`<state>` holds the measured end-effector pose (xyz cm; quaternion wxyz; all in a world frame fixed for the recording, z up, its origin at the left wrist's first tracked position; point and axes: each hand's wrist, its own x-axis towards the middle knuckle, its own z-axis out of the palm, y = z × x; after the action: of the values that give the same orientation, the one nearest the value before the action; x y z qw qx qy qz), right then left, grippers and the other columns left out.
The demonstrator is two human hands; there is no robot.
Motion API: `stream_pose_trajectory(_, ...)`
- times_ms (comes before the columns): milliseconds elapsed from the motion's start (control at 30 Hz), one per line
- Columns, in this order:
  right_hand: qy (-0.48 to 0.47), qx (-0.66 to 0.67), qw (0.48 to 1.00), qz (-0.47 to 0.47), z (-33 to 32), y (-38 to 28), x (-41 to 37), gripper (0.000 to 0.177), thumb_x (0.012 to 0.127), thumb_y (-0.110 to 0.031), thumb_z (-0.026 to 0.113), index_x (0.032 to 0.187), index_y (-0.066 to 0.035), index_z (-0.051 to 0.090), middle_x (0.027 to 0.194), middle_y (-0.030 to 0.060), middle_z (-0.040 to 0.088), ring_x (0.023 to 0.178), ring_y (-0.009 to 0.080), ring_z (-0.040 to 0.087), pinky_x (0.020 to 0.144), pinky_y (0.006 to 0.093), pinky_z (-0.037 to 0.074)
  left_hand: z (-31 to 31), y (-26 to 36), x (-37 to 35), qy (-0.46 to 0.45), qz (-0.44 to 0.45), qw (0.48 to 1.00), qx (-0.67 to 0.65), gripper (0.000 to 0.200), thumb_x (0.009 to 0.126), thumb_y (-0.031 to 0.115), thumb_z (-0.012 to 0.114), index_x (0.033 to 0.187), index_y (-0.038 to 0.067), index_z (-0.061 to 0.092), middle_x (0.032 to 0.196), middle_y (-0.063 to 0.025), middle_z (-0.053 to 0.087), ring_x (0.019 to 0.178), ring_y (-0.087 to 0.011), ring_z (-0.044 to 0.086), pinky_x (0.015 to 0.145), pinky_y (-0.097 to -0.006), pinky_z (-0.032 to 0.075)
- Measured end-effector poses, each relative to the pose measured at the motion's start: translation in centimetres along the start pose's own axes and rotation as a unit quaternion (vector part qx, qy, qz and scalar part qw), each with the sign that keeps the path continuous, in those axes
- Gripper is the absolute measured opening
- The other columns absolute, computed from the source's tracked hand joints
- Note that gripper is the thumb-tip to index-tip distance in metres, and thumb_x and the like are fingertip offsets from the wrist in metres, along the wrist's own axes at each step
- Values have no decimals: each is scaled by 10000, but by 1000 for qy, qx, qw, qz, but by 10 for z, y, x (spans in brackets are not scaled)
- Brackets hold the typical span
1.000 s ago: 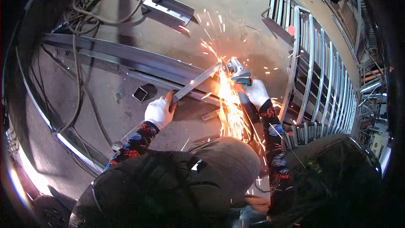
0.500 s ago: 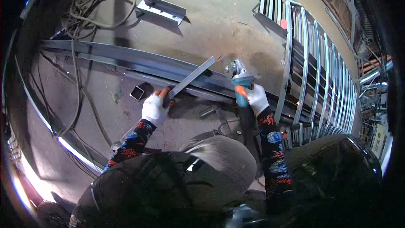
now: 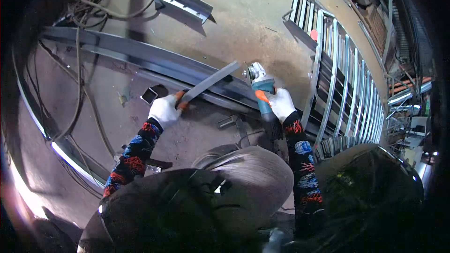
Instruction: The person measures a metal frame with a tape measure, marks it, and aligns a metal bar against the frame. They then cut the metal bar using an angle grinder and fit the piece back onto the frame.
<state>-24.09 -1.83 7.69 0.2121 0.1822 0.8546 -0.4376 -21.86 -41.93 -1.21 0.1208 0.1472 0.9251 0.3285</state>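
Observation:
My left hand (image 3: 165,111), in a white glove with orange fingertips, is closed on the near end of a flat metal bar (image 3: 211,82). The bar slants up and to the right across a long steel beam (image 3: 136,61) on the floor. In my right hand (image 3: 282,105), gloved the same way, is a teal angle grinder (image 3: 264,85), its thumb along the body. The grinder's head and disc point up and left, close to the bar's far end. A short piece of square tube (image 3: 149,95) lies just left of my left hand.
A punched angle piece (image 3: 185,5) lies on the floor beyond the beam, beside coiled cable (image 3: 101,0). To the right stands a row of ladder-like metal frames (image 3: 335,70). A small metal bracket (image 3: 228,121) lies between my arms.
The view has shifted slightly. The bar's far end and the grinder's head are now closer together, and the grinder is turned a little more to the left. Both hands keep their hold.

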Motion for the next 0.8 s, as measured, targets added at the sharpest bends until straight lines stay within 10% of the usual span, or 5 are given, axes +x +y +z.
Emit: stream_pose_trajectory(800, 28, -70, 997, -25, -1, -19, -6, 211, 941, -179, 696, 1034, 9, 724, 736, -8, 634, 632, 71, 543, 564, 276, 432, 11, 9, -14, 25, -1, 999, 41, 414, 953, 333, 635, 1283, 90, 583, 845, -176, 670, 775, -385, 685, 668, -504, 540)
